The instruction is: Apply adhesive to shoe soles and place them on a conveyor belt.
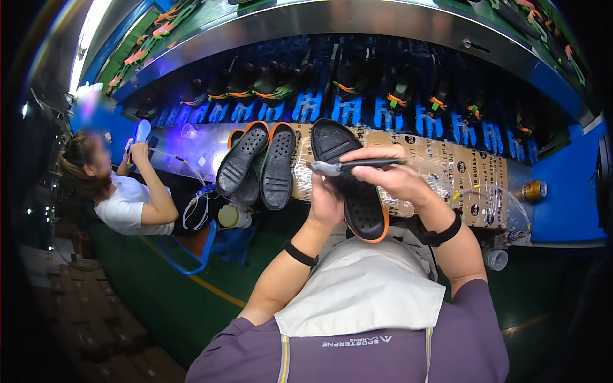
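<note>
A black shoe sole (364,204) with an orange rim lies tilted lengthwise before me, its perforated heel end toward my apron. My left hand (327,203) grips its left edge, fingers partly hidden. Above the sole, my right hand (399,173) is closed round the dark handle of a brush (331,168). The pale, dark-tipped head of that brush points left over the sole, near my left fingertips; whether it touches the sole I cannot tell. To the left rest more black soles with orange rims, among them one leaning sole (242,159) and an upright one (278,167).
Brown cardboard (440,172) covers the bench. Behind it runs a rack of blue holders (306,105) with dark shoe parts. A can (531,190) stands at right, beside a thin hose. At left, a co-worker (131,191) holds a sole; a pale container (233,217) is nearby.
</note>
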Demonstrator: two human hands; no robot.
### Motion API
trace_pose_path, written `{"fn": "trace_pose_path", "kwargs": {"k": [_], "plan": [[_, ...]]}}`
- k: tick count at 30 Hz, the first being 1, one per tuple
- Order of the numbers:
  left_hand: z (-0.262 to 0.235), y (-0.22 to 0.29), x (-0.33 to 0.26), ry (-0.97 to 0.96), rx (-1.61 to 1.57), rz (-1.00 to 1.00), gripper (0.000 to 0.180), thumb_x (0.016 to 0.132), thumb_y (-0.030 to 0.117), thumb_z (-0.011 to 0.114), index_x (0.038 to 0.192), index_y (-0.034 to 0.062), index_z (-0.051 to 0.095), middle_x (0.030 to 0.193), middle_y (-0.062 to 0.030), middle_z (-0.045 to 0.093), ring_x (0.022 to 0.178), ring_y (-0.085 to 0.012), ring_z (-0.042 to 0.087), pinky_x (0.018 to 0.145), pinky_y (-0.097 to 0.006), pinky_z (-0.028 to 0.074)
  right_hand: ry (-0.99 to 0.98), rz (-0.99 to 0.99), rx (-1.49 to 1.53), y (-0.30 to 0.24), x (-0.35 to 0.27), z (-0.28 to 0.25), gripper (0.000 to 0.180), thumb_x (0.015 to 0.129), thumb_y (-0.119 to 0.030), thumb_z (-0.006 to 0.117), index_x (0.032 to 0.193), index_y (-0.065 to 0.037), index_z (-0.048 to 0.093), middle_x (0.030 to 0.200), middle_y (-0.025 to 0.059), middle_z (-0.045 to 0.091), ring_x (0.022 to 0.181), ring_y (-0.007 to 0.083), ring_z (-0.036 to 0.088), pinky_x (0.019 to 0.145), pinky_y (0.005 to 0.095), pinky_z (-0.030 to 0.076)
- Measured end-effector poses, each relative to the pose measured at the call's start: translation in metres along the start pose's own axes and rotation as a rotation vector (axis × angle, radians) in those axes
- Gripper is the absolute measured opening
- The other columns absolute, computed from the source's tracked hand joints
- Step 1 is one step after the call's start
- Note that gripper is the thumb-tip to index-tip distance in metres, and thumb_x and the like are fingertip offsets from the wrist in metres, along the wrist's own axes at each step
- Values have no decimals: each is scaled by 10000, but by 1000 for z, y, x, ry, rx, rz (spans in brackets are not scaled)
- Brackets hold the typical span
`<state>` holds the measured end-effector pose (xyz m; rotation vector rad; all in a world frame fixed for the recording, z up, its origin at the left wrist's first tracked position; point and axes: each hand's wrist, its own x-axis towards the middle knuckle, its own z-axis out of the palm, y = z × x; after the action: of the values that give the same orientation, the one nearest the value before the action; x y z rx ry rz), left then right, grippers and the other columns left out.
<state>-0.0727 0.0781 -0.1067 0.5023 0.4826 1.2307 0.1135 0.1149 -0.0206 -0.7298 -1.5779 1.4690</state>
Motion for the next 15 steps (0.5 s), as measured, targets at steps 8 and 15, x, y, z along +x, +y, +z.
{"fn": "trace_pose_path", "kwargs": {"k": [8, 15], "plan": [[-1, 5, 7, 25, -55, 22, 826, 1049, 721, 253, 1523, 86, 486, 1489, -131, 570, 1373, -297, 555, 1189, -467, 429, -147, -160, -465, -18, 4, -2, 268, 881, -103, 752, 1137, -30, 778, 1029, 141, 780, 1005, 243, 735, 917, 351, 573], [-8, 25, 14, -127, -193, 3, 710, 1059, 645, 331, 1454, 106, 569, 1411, -111, 640, 1282, -282, 620, 1128, -462, 482, -118, -390, -573, -14, 3, 5, 247, 854, -99, 757, 1089, -24, 777, 962, 139, 767, 872, 329, 724, 815, 413, 557]]}}
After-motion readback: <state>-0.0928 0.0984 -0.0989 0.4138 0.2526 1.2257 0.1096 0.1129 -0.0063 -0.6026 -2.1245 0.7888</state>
